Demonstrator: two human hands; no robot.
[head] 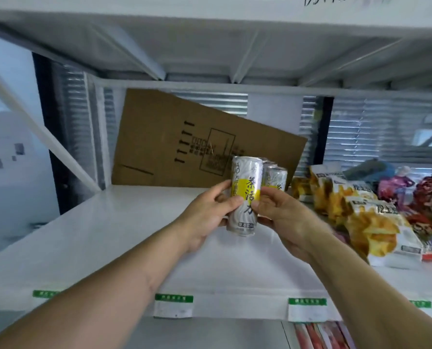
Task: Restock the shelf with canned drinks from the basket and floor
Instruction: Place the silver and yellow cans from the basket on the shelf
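A tall white and yellow drink can (pixel 245 195) stands upright near the middle of the white shelf (pixel 109 235), its base at or just above the surface. My left hand (pixel 207 212) grips it from the left and my right hand (pixel 283 215) from the right, thumbs on its front. Directly behind it stand other cans of the same kind (pixel 276 177), partly hidden by the held can. The basket and the floor are out of view.
A flattened cardboard sheet (pixel 184 137) leans against the back of the shelf. Yellow snack bags (pixel 368 222) and red packets (pixel 431 205) fill the right part of the shelf. Green and white price tags (pixel 173 304) line the front edge. Another shelf board hangs overhead.
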